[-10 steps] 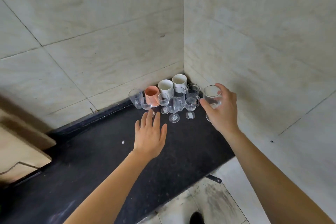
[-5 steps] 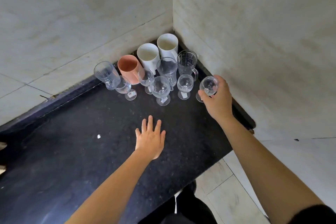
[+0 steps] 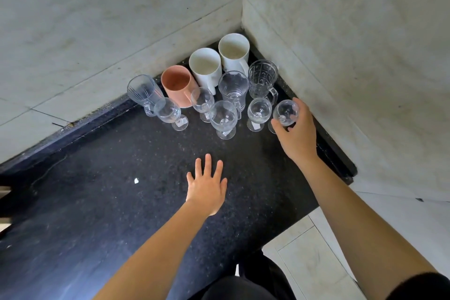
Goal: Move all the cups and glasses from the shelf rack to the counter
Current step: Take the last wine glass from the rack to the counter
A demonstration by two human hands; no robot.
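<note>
In the upper middle of the frame, cups and glasses crowd the corner of a black speckled counter (image 3: pixel 117 202) where two pale tiled walls meet. At the back stand two white mugs (image 3: pixel 205 66) (image 3: pixel 234 48) and, to their left, a pink cup (image 3: pixel 176 84). A ribbed glass mug (image 3: pixel 143 92) sits at the left end of the group, and a cut-glass mug (image 3: pixel 263 78) and a plain glass mug (image 3: pixel 233 86) stand nearer the right wall. Four stemmed glasses (image 3: pixel 222 117) stand upright in front. At the right end of that row, the right hand (image 3: pixel 298 134) wraps thumb and fingers around the bowl of a fifth stemmed glass (image 3: pixel 285 112), just beside its neighbour; whether its foot touches the counter cannot be told. The left hand (image 3: pixel 207 187) is lower, centre frame, flat and empty with fingers spread over the bare counter
</note>
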